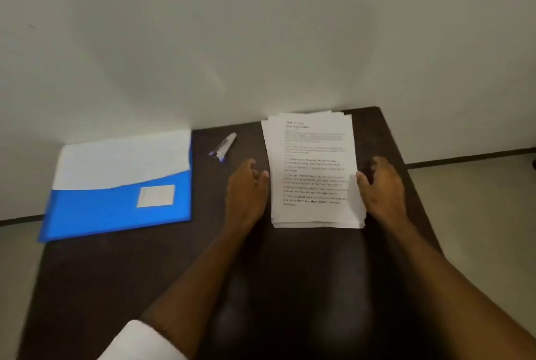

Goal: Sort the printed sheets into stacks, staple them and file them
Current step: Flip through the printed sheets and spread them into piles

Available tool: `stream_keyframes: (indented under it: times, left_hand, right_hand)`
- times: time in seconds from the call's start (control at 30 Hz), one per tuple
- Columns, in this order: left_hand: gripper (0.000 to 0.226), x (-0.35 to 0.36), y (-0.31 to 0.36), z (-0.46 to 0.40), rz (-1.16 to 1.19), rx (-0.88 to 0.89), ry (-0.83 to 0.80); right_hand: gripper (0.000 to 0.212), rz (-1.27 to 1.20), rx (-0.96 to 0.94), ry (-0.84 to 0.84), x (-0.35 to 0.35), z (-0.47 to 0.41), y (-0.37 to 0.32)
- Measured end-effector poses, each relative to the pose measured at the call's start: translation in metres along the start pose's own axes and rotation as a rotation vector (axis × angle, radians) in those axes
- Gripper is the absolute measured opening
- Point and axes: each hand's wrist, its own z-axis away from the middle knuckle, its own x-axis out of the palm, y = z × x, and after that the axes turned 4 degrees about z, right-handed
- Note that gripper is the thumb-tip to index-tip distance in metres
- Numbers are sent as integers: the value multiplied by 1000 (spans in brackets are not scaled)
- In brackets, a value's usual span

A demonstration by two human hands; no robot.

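Flanking the stack of printed sheets (314, 171), our left hand (246, 185) and right hand (383, 185) sit at its two long edges, thumbs touching the paper, fingers loosely bent and gripping nothing as far as we can tell; the stack lies on the dark surface (116, 287) near its far right corner, its edges slightly fanned, still one pile; we judge sorting has not begun. The stapler (224, 145), clear-bodied with a blue tip, lies untouched just left of the stack; further left the blue folder (116, 211) lies at the surface's edge, white paper showing above its pocket; stapling and filing remain.
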Motion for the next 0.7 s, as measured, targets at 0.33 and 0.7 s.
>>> stream_keyframes:
  times: [0.33,0.7]
  left_hand:
    - [13,92,-34,-59,116,35,178]
    - [8,112,-55,-45,251,254,172]
  right_hand:
    - [30,-193,-130,197,71,-39,37]
    - [17,-344,-271,244,79,-29,50]
